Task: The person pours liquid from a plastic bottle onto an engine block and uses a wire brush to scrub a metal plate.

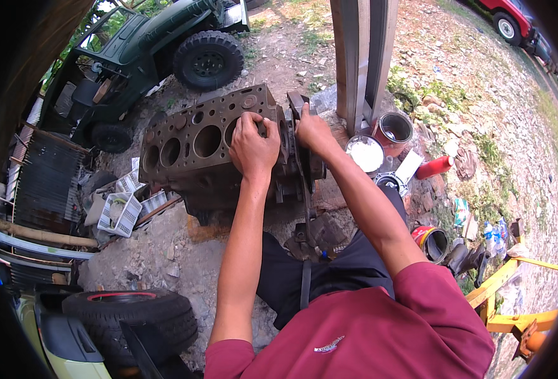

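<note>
An engine block [208, 166] with several round cylinder bores stands before me, its flat top deck tilted in view. My left hand [255, 142] rests with bent fingers at the deck's near right end, over a bore; whether it holds anything small is hidden. To the right, my right hand [311, 129] grips the top of a dark metal piece [298, 102] at the block's end face, forefinger stretched along it. A long narrow metal bar or plate edge [306, 199] runs down from there between my arms.
Steel posts [362, 57] rise just beyond my right hand. Cans [395, 128], a bowl of white material [365, 153] and a red bottle [434, 167] lie at right. White plastic baskets [120, 213] and a tyre [132, 322] are at left. A green jeep [132, 52] stands behind.
</note>
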`<state>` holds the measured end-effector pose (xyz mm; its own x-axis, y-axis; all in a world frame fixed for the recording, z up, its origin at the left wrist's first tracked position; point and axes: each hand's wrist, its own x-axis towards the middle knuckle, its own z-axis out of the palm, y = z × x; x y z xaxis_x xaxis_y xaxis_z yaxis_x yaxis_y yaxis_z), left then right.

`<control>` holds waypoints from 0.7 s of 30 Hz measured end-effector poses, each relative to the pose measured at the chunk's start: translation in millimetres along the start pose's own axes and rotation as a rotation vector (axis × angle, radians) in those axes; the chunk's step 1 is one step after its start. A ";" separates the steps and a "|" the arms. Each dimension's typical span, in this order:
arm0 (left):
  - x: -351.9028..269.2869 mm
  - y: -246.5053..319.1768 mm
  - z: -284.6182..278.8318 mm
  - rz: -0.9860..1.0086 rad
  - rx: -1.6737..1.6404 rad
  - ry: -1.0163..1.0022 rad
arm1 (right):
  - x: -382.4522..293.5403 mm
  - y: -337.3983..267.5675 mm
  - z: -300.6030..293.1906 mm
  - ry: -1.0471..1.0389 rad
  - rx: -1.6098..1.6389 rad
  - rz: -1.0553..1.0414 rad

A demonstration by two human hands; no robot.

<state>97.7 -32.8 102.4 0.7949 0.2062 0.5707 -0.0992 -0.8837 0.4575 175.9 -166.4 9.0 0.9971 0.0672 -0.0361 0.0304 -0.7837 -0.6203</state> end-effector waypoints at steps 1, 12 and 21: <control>-1.2 -3.1 0.9 0.000 -0.007 0.007 | -25.6 -4.9 -5.5 -0.044 0.000 0.004; 0.7 8.0 11.7 0.040 -0.075 0.083 | 49.5 11.5 -44.2 -0.261 0.090 0.120; -1.8 -6.8 8.7 0.059 -0.048 0.104 | -111.7 -9.5 -4.7 -0.110 0.080 0.080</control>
<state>102.2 -30.8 92.3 0.7206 0.1987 0.6643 -0.1748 -0.8750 0.4514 64.6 -169.4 22.6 0.9823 0.0773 -0.1708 -0.0588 -0.7379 -0.6724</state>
